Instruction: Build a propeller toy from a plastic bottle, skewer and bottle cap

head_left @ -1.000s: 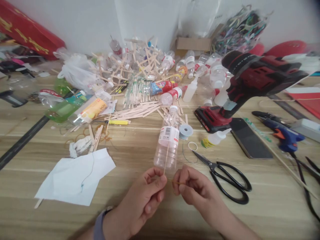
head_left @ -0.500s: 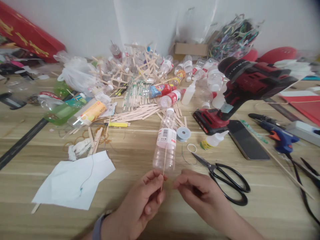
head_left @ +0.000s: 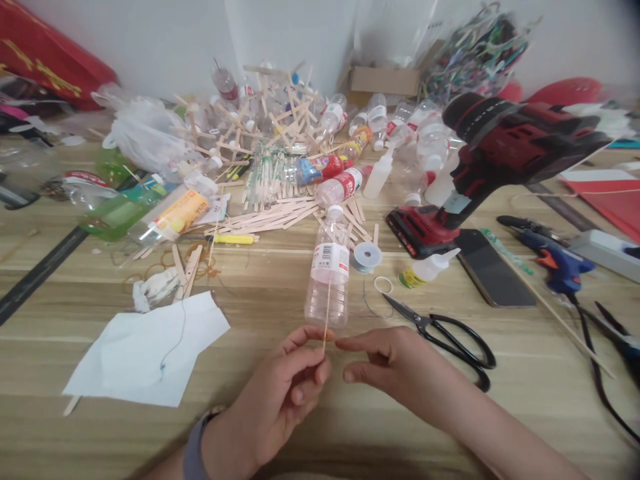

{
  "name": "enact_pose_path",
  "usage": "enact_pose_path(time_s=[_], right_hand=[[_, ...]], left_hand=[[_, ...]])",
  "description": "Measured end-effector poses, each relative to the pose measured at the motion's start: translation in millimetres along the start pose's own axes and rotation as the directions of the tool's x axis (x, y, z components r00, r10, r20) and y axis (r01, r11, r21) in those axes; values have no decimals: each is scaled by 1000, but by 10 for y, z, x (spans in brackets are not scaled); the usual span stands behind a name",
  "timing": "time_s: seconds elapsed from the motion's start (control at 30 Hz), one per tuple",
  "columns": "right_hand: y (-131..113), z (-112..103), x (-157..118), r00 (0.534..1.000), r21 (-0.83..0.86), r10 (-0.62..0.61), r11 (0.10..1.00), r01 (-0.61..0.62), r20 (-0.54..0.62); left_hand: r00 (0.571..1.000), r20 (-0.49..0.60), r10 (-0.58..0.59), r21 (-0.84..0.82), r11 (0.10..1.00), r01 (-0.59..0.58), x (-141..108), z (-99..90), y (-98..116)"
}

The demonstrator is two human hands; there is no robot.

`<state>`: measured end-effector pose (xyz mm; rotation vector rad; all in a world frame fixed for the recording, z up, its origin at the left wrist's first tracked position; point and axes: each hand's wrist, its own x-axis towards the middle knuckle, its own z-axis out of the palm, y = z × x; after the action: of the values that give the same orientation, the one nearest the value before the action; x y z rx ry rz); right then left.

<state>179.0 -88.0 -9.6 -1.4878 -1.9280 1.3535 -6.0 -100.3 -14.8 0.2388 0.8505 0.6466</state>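
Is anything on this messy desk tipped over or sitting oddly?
Yes: a clear plastic bottle lies on its side by the hands, a thin wooden stick across it, pinched by the left hand. More bottles lie toppled behind.

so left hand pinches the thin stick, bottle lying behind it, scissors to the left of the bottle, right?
Not quite. The scissors lie to the right of the bottle, as the head view shows. The left hand does pinch the stick.
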Motion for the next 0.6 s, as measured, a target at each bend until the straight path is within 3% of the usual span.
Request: enact_pose_path(time_s=[0.1, 0.23, 0.37, 0.53, 0.6], right_hand=[[-1, 64, 47, 966, 403, 152, 887, -226, 208], [-49, 194, 50, 925, 699, 246, 607, -379, 288], [-93, 322, 47, 902, 793, 297, 439, -421, 314], [-129, 366, 55, 891, 843, 331, 337, -419, 311], [-160, 359, 60, 887, 850, 333, 313, -424, 319]], left_hand=[[1000, 9, 22, -36, 999, -22, -3, -15, -17], [999, 11, 32, -40, 999, -32, 10, -33, -62], [999, -5, 42, -2, 999, -42, 28, -26, -91], [995, -76, 67, 91, 994, -60, -58, -11, -125], [987, -90, 132, 104, 987, -122, -115, -27, -163]])
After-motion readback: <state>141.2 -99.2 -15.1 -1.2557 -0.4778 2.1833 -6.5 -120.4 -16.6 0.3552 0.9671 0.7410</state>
